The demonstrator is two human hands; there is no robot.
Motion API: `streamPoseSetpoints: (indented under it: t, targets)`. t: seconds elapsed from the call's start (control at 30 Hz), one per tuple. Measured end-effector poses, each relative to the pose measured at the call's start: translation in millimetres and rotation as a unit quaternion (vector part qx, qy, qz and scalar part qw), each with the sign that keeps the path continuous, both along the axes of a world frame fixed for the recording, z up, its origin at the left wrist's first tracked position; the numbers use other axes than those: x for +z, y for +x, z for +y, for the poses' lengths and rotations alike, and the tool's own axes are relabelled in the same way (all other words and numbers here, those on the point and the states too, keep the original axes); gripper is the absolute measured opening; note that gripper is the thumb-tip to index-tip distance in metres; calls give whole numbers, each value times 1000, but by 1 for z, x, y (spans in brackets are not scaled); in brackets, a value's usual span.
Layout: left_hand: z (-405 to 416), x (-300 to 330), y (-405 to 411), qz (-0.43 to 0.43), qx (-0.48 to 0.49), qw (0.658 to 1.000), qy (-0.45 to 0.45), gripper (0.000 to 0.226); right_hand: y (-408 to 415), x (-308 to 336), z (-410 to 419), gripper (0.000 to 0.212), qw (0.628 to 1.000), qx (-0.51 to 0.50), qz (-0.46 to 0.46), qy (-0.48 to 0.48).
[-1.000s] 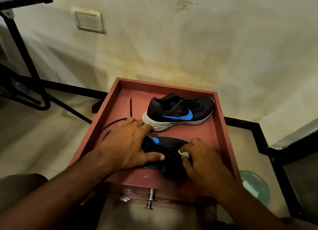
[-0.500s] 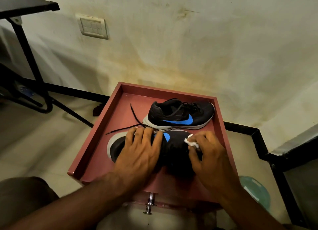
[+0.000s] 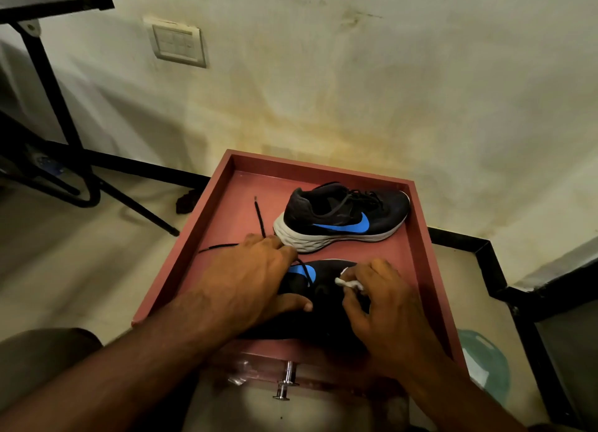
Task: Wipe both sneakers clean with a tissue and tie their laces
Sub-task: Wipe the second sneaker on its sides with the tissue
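Two black sneakers with blue logos and white soles lie in a red tray [image 3: 207, 211]. The far sneaker [image 3: 343, 216] stands on its sole near the tray's back edge, its laces tied. The near sneaker [image 3: 323, 279] is mostly hidden under my hands. My left hand [image 3: 249, 279] lies over its heel half, fingers spread and thumb wrapped round its side. My right hand [image 3: 388, 305] pinches a small white tissue [image 3: 348, 283] against the toe part. Loose black lace ends [image 3: 259, 216] trail out past my left fingers onto the tray floor.
The tray sits on a stand with a metal knob [image 3: 286, 384] at its front. A black metal table frame [image 3: 48, 92] stands at the left. A pale green object [image 3: 485, 363] lies on the floor at the right, and a black-edged step [image 3: 479, 247] runs behind it.
My left hand has slid further over the near sneaker, covering its heel. My right hand with the tissue has shifted slightly along the toe part. The view has tilted a little.
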State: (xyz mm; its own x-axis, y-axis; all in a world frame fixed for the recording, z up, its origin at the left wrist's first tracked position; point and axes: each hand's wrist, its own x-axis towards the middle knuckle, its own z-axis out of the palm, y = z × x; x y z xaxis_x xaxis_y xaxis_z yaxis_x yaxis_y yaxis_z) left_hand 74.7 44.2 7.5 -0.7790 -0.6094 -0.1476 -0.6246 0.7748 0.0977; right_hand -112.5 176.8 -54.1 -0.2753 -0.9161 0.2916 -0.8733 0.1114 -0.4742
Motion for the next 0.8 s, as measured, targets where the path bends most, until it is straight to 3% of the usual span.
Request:
streamPoseSetpoints:
  t: [0.13, 0.3, 0.53, 0.67, 0.8]
  targets:
    - [-4, -5, 4, -57, 55, 997, -25, 94, 0, 3, -1, 17, 1000, 1, -7, 6]
    - [0, 0, 2, -69, 77, 995, -16, 83, -1, 2, 1, 18, 1000, 3, -10, 6]
    - [22, -3, 3, -8, 93, 994, -61, 80, -10, 20, 5, 14, 995, -21, -27, -88]
    - [23, -4, -1, 20, 75, 995, -64, 80, -15, 25, 7, 17, 992, -42, -24, -117]
    - [17, -5, -1, -15, 10, 998, -56, 97, -15, 24, 10, 12, 992, -19, -22, -121]
